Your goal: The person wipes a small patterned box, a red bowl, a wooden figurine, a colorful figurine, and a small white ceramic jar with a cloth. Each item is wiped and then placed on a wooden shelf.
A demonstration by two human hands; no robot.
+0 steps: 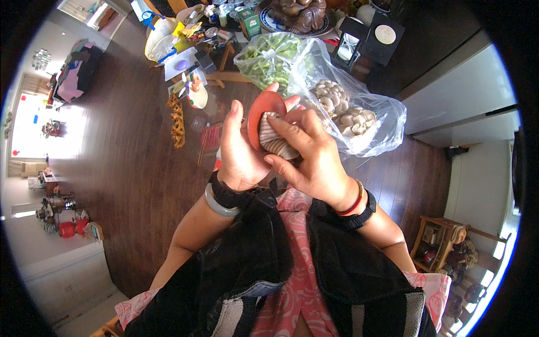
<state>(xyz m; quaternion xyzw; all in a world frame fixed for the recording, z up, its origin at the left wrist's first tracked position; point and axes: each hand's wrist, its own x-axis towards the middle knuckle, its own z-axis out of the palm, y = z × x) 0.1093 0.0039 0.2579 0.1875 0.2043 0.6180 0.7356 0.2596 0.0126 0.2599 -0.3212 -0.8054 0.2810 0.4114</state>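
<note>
My left hand (239, 153) is turned palm up with its thumb apart, and a smooth red dish-like piece (254, 118) rests against its palm and fingers. A grey-and-white striped, rounded thing (271, 134) sits against that red piece; whether it is a shell or cloth I cannot tell. From the right, my right hand (313, 147) grips the striped thing between thumb and fingers, hiding part of it. Just beyond my hands lie a clear plastic bag of green pods (269, 63) and a clear plastic bag (389, 113) with clusters of pale mushrooms (332, 99).
At the table's far side stand a carved brown figure (297, 14), a green box (249, 23) and a black-framed hourglass (350, 44). A yellow-and-white bag (162, 40) is at the upper left. Nearer lies a yellow-brown carved strip (177, 122). Dark wooden flooring (130, 168) extends left.
</note>
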